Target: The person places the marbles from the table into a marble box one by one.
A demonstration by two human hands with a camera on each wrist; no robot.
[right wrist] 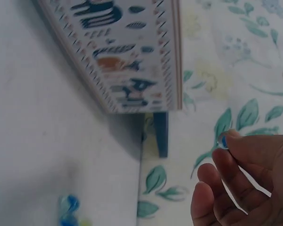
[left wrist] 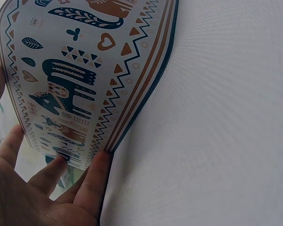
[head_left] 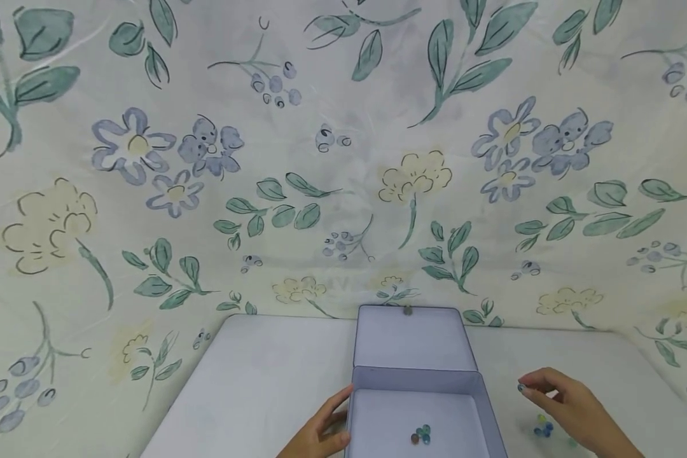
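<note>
**Steadily, a tin is braced while one marble is lifted**

Steadily is how the open tin box (head_left: 418, 407) appears to be kept: the left hand (head_left: 320, 432) is laid flat against its outer wall at the nine o'clock side, fingers (left wrist: 96, 179) straight and pressed to the patterned side rather than curled round it. That placement is judged to stop the light tin from sliding on the smooth white table (head_left: 263, 381). The lid (head_left: 415, 337) is swung back to twelve o'clock and stands tilted away, so the tray is left fully exposed from above.

A single marble (head_left: 521, 386) is pinched between the thumb and fingertips of the right hand (head_left: 572, 410), which is raised at about three o'clock of the box, clear of the table. In the right wrist view the piece (right wrist: 223, 140) shows only as a small blue glint at the fingertips (right wrist: 233, 136), so its colour is perhaps blue, the picture being blurred. The remaining fingers are loosely curled beneath.

A small cluster of marbles (head_left: 421, 435) is gathered at the tray's six o'clock end. Loose marbles (head_left: 542, 427) lie on the table just beside the right hand, at four o'clock of the box, within easy reach.

A floral cloth (head_left: 343, 159) hangs behind the table at twelve o'clock.
</note>
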